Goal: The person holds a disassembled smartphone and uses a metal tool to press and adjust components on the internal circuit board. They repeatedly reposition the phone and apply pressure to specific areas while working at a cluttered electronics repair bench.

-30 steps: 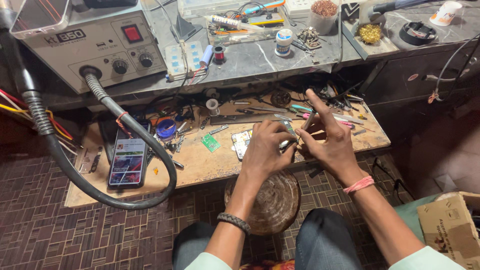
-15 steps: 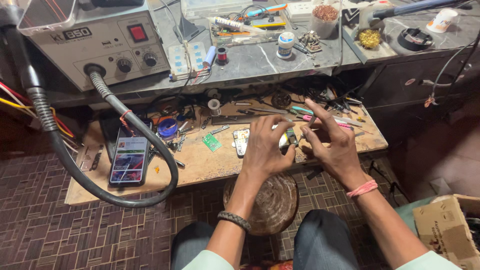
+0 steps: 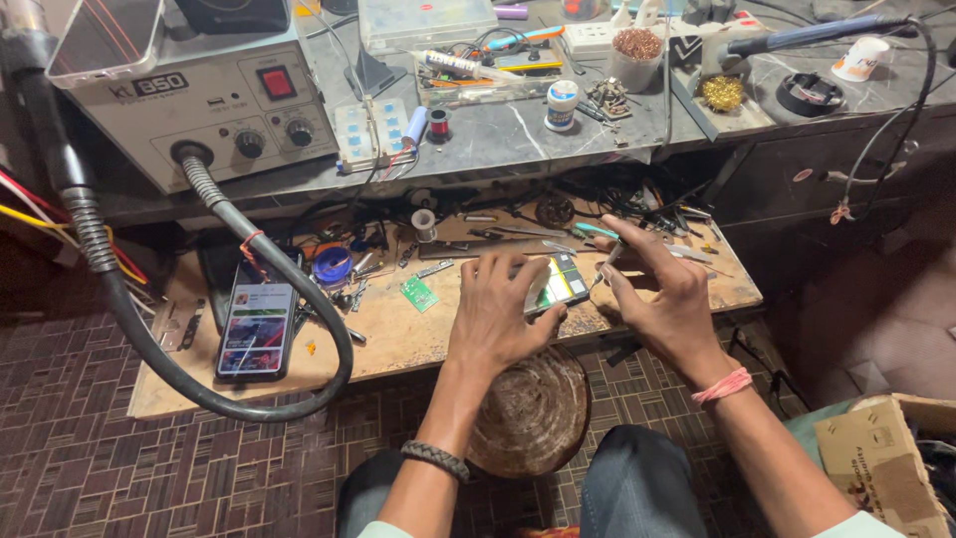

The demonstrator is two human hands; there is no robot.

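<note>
Cluttered wooden bench [image 3: 398, 344]: left hand [image 3: 498, 319] grips an opened phone [image 3: 558, 284], right hand [image 3: 662, 294] pinches tweezers [image 3: 609, 261] at its three o'clock edge. Board exposed; repair looks midway, reassembly remaining.

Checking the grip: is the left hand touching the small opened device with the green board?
Touching. The head view shows the left hand with its fingers wrapped over the left end of the small opened device, no gap between them.

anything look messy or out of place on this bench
Yes: small tools and parts lie strewn across the wooden board. The left hand holds an opened phone, its insides bared; the right hand grips tweezers.
</note>
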